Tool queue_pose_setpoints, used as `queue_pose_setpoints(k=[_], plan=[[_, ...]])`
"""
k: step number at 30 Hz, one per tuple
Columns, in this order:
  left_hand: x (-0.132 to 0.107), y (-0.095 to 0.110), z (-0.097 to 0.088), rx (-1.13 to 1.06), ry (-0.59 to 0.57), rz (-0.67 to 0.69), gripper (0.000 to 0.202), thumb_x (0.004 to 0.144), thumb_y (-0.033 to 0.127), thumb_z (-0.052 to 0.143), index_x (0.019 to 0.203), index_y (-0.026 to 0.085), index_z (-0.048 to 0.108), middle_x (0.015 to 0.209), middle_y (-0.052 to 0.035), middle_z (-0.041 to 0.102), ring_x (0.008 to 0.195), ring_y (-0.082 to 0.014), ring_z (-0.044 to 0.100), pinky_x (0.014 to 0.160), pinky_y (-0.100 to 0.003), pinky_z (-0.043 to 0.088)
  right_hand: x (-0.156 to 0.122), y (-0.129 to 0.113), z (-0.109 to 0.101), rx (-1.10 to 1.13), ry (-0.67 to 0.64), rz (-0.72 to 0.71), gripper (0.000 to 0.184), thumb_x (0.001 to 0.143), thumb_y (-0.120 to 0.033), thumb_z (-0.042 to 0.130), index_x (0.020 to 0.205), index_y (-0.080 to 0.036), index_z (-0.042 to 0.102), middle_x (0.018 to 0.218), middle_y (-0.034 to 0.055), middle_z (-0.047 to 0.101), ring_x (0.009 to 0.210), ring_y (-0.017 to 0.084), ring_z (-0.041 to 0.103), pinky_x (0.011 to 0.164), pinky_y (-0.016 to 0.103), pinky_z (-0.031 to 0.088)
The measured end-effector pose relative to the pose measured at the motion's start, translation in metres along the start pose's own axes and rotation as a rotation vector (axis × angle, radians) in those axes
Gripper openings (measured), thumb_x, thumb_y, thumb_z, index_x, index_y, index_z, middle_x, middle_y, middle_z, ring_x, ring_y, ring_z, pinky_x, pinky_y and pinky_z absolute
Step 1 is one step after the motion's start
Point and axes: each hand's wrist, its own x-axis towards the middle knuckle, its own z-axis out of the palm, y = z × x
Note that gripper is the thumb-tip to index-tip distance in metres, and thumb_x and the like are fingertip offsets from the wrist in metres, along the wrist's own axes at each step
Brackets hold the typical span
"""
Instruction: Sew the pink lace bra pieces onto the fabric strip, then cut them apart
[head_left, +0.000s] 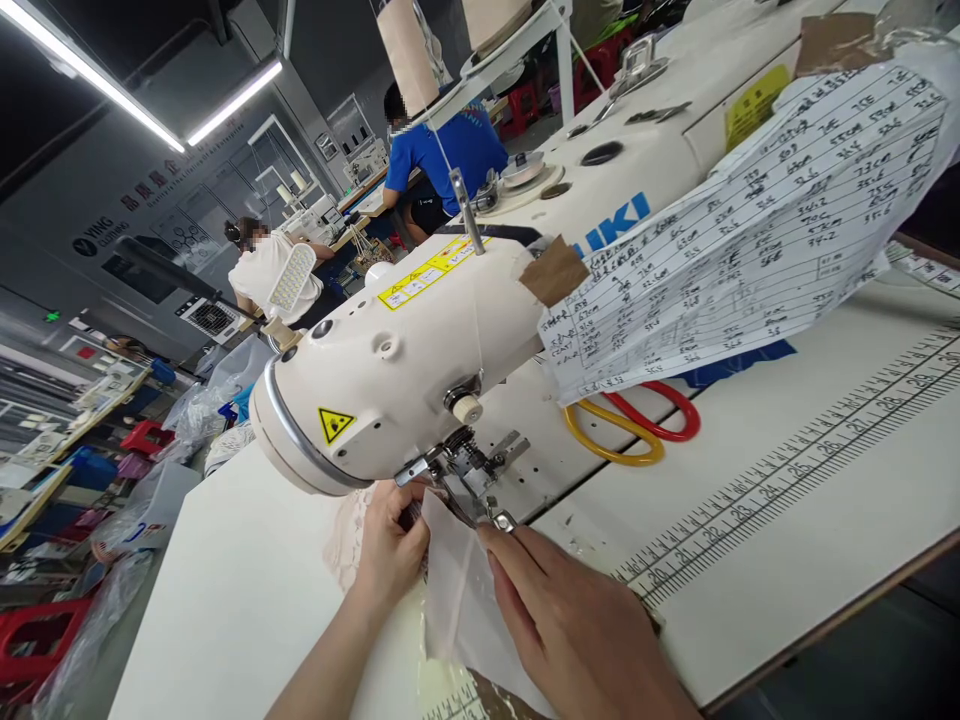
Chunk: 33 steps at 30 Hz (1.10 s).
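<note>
Beneath the head of a cream sewing machine (405,350), a thin white piece of fabric (454,580) hangs from the needle area toward me. My left hand (390,540) is closed, pinching cloth at the left of the presser foot. Pale pink lace (349,545) spreads out behind that hand. On the fabric's right side, my right hand (570,610) has its fingers curled together at the cloth edge, their tips close to a small shiny metal part (504,521). The fingertips of both hands are partly hidden.
Red-and-yellow handled scissors (615,450) lie beneath a handwritten paper sheet (720,250) taped to the machine. A ruler scale (780,480) runs along the white table (225,590). Thread cones (407,55) stand above. Two people (442,150) sit at machines beyond; plastic bins (161,505) stand left.
</note>
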Motion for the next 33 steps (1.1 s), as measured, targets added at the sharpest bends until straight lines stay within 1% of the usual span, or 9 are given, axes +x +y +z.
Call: queue_pose_setpoints(k=[5, 11, 14, 18, 24, 26, 28, 31, 33], plan=[[-0.004, -0.005, 0.002, 0.069, -0.007, 0.078, 0.024, 0.073, 0.011, 0.047, 0.088, 0.022, 0.063, 0.093, -0.0039, 0.070, 0.088, -0.0211, 0.063, 0.079, -0.034, 0.048, -0.001, -0.003, 0.001, -0.040, 0.003, -0.016, 0.033, 0.094, -0.008, 0.030, 0.101, -0.017, 0.061, 0.076, 0.0029, 0.065, 0.059, 0.016, 0.064, 0.048, 0.027, 0.041], [-0.006, -0.011, 0.004, 0.137, 0.021, 0.137, 0.028, 0.070, 0.007, 0.047, 0.089, 0.023, 0.061, 0.092, -0.0035, 0.069, 0.087, -0.0205, 0.063, 0.077, -0.033, 0.046, -0.004, -0.002, 0.003, -0.062, -0.004, -0.022, 0.032, 0.095, -0.007, 0.032, 0.107, -0.015, 0.062, 0.078, 0.0042, 0.066, 0.058, 0.016, 0.063, 0.049, 0.027, 0.041], [-0.004, -0.009, 0.003, 0.066, 0.011, 0.117, 0.022, 0.074, 0.007, 0.046, 0.083, 0.023, 0.060, 0.091, -0.0013, 0.069, 0.086, -0.0184, 0.063, 0.076, -0.031, 0.047, -0.004, -0.001, 0.002, -0.050, -0.010, -0.006, 0.033, 0.094, -0.006, 0.032, 0.106, -0.015, 0.061, 0.080, 0.0045, 0.066, 0.060, 0.015, 0.063, 0.050, 0.026, 0.041], [-0.001, -0.002, 0.001, 0.006, -0.001, 0.045, 0.014, 0.082, 0.013, 0.050, 0.077, 0.023, 0.059, 0.087, 0.0007, 0.070, 0.081, -0.0159, 0.065, 0.072, -0.027, 0.048, -0.003, -0.001, 0.002, -0.039, 0.004, 0.021, 0.033, 0.093, -0.005, 0.030, 0.103, -0.017, 0.060, 0.077, 0.0033, 0.066, 0.057, 0.014, 0.062, 0.049, 0.026, 0.039], [-0.002, -0.002, 0.002, 0.028, 0.032, 0.076, 0.014, 0.082, 0.013, 0.050, 0.076, 0.022, 0.059, 0.084, -0.0004, 0.070, 0.079, -0.0163, 0.065, 0.070, -0.027, 0.049, -0.001, -0.003, 0.003, -0.056, 0.009, 0.007, 0.033, 0.093, -0.006, 0.029, 0.098, -0.018, 0.060, 0.076, 0.0029, 0.064, 0.061, 0.016, 0.064, 0.050, 0.027, 0.041], [-0.003, -0.004, 0.002, 0.066, 0.047, 0.131, 0.016, 0.080, 0.010, 0.048, 0.078, 0.022, 0.059, 0.086, -0.0013, 0.069, 0.080, -0.0168, 0.065, 0.071, -0.028, 0.049, 0.000, -0.004, 0.004, -0.065, 0.023, 0.006, 0.033, 0.094, -0.006, 0.029, 0.096, -0.018, 0.060, 0.073, 0.0023, 0.063, 0.058, 0.016, 0.062, 0.049, 0.028, 0.040], [-0.003, -0.007, 0.002, 0.118, 0.065, 0.226, 0.018, 0.080, 0.007, 0.047, 0.080, 0.022, 0.058, 0.088, -0.0027, 0.069, 0.082, -0.0175, 0.064, 0.072, -0.030, 0.050, 0.001, -0.004, 0.004, -0.076, 0.040, 0.003, 0.034, 0.095, -0.006, 0.028, 0.095, -0.018, 0.060, 0.071, 0.0021, 0.062, 0.055, 0.016, 0.061, 0.048, 0.028, 0.039], [-0.003, -0.009, 0.002, 0.214, 0.079, 0.398, 0.017, 0.084, 0.007, 0.049, 0.088, 0.021, 0.057, 0.090, -0.0045, 0.068, 0.084, -0.0183, 0.063, 0.072, -0.032, 0.051, 0.002, -0.005, 0.005, -0.095, 0.056, -0.004, 0.035, 0.096, -0.007, 0.027, 0.095, -0.017, 0.061, 0.071, 0.0026, 0.062, 0.053, 0.017, 0.060, 0.047, 0.029, 0.039], [-0.002, -0.009, 0.001, 0.270, 0.062, 0.492, 0.019, 0.086, 0.006, 0.049, 0.095, 0.021, 0.057, 0.090, -0.0055, 0.067, 0.084, -0.0186, 0.063, 0.073, -0.033, 0.052, 0.002, -0.006, 0.006, -0.107, 0.053, -0.013, 0.035, 0.097, -0.008, 0.027, 0.096, -0.016, 0.061, 0.072, 0.0033, 0.063, 0.054, 0.017, 0.060, 0.048, 0.029, 0.040]])
